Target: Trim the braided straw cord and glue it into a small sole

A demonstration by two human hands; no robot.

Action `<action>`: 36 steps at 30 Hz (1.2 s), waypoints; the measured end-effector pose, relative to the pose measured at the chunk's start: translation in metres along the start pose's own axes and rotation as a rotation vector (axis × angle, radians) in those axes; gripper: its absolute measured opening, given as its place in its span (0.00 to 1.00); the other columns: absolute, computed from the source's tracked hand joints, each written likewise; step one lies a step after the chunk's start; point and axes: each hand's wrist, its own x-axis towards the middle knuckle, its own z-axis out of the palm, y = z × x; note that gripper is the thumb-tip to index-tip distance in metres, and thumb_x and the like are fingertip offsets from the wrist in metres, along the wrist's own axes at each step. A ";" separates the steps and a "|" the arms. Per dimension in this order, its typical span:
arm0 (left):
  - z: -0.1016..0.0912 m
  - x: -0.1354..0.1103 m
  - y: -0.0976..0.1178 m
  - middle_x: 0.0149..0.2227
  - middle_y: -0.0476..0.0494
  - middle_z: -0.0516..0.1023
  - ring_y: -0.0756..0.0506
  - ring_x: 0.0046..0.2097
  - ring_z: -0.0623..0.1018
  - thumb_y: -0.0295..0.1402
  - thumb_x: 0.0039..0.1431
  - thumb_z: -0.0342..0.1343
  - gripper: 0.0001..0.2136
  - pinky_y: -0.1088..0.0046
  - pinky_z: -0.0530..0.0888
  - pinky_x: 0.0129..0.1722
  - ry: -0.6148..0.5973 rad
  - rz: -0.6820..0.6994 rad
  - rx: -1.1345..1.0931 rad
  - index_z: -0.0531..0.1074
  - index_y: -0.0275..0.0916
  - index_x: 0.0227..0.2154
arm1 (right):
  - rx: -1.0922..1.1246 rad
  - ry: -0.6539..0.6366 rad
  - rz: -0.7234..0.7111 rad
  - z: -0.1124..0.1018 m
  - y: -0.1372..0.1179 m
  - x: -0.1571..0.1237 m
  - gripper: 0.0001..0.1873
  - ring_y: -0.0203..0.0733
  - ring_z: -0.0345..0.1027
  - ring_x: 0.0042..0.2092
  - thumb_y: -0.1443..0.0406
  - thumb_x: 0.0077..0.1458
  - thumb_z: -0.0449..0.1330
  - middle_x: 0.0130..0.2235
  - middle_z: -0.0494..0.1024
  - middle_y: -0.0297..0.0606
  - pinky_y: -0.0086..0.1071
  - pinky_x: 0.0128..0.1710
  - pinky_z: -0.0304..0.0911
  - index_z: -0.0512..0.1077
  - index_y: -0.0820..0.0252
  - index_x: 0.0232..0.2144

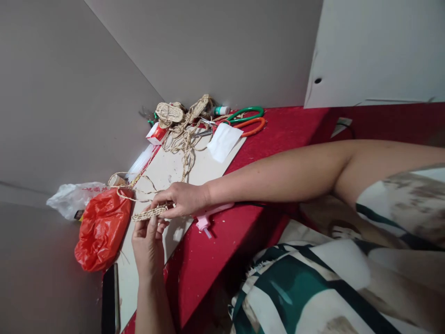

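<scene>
A small piece of coiled, braided straw cord is held between both hands above the pale board. My right hand pinches its right end, fingers bent over the top. My left hand grips it from below, with the thumb pressed on its side. From the piece a loose straw cord loops out over the board. A pink glue gun lies close to my right hand, partly hidden under the wrist.
On the red table rests the pale board. A red plastic bag, a clear bag and a dark flat object line the left. Farther up are straw coils, green-handled scissors, orange-handled scissors and white paper.
</scene>
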 end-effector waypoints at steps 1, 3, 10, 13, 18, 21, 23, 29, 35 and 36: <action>0.002 0.000 -0.003 0.41 0.44 0.78 0.49 0.39 0.78 0.32 0.49 0.66 0.12 0.75 0.75 0.37 0.005 0.004 -0.007 0.76 0.40 0.39 | -0.017 -0.008 0.004 0.000 0.000 0.000 0.15 0.33 0.68 0.35 0.68 0.54 0.59 0.38 0.78 0.38 0.26 0.37 0.60 0.73 0.65 0.44; 0.002 0.002 -0.006 0.40 0.44 0.78 0.48 0.40 0.78 0.31 0.47 0.67 0.11 0.73 0.74 0.40 0.035 0.015 -0.033 0.77 0.39 0.36 | -0.050 -0.033 0.019 0.000 0.000 0.001 0.15 0.34 0.68 0.35 0.67 0.54 0.60 0.37 0.78 0.38 0.26 0.37 0.60 0.72 0.64 0.45; -0.012 0.011 0.000 0.33 0.50 0.77 0.51 0.34 0.76 0.31 0.42 0.69 0.12 0.73 0.74 0.38 0.158 0.054 -0.096 0.74 0.38 0.30 | -0.157 -0.202 0.157 -0.008 -0.005 0.004 0.27 0.35 0.69 0.34 0.68 0.53 0.59 0.36 0.78 0.37 0.26 0.36 0.60 0.62 0.64 0.56; -0.017 0.014 0.002 0.34 0.49 0.76 0.51 0.35 0.76 0.31 0.41 0.69 0.14 0.74 0.74 0.36 0.208 0.058 -0.101 0.73 0.38 0.31 | -0.296 -0.307 0.216 -0.021 -0.005 0.010 0.30 0.37 0.69 0.35 0.70 0.53 0.57 0.38 0.78 0.39 0.27 0.34 0.58 0.60 0.62 0.59; -0.025 0.022 0.000 0.31 0.51 0.75 0.54 0.30 0.75 0.30 0.41 0.67 0.14 0.78 0.74 0.33 0.294 0.043 -0.114 0.69 0.38 0.30 | -0.611 -0.392 0.254 -0.057 0.007 0.033 0.28 0.44 0.69 0.45 0.72 0.52 0.56 0.47 0.76 0.44 0.32 0.40 0.59 0.64 0.61 0.57; -0.033 0.028 -0.003 0.27 0.54 0.74 0.55 0.28 0.75 0.28 0.39 0.67 0.15 0.78 0.74 0.32 0.360 0.005 -0.122 0.65 0.38 0.27 | -0.757 -0.309 0.192 -0.071 0.002 0.032 0.28 0.50 0.64 0.53 0.68 0.53 0.59 0.54 0.70 0.51 0.37 0.48 0.57 0.64 0.67 0.57; -0.038 0.030 -0.006 0.25 0.55 0.73 0.54 0.27 0.75 0.26 0.37 0.67 0.16 0.78 0.74 0.31 0.395 -0.027 -0.131 0.64 0.38 0.26 | -0.743 -0.304 0.175 -0.072 -0.012 0.016 0.24 0.49 0.65 0.52 0.63 0.56 0.58 0.52 0.71 0.50 0.37 0.47 0.58 0.66 0.67 0.54; -0.038 0.028 -0.014 0.26 0.52 0.75 0.52 0.28 0.76 0.28 0.36 0.67 0.14 0.76 0.74 0.30 0.412 -0.078 -0.162 0.68 0.37 0.26 | -0.641 -0.623 0.319 -0.058 -0.048 -0.056 0.28 0.49 0.70 0.40 0.55 0.52 0.60 0.42 0.75 0.48 0.36 0.35 0.61 0.67 0.64 0.52; -0.033 0.022 -0.016 0.30 0.50 0.76 0.52 0.30 0.76 0.30 0.34 0.70 0.16 0.75 0.73 0.33 0.371 -0.076 -0.183 0.71 0.36 0.28 | -0.448 -0.534 0.302 -0.054 -0.041 -0.074 0.29 0.43 0.70 0.44 0.68 0.54 0.55 0.48 0.73 0.48 0.33 0.41 0.63 0.60 0.61 0.59; -0.033 0.020 -0.015 0.30 0.50 0.77 0.52 0.31 0.76 0.30 0.35 0.70 0.16 0.75 0.73 0.34 0.366 -0.069 -0.188 0.71 0.36 0.28 | -0.398 -0.514 0.316 -0.056 -0.042 -0.071 0.28 0.42 0.70 0.43 0.68 0.54 0.56 0.48 0.73 0.47 0.32 0.40 0.63 0.61 0.61 0.58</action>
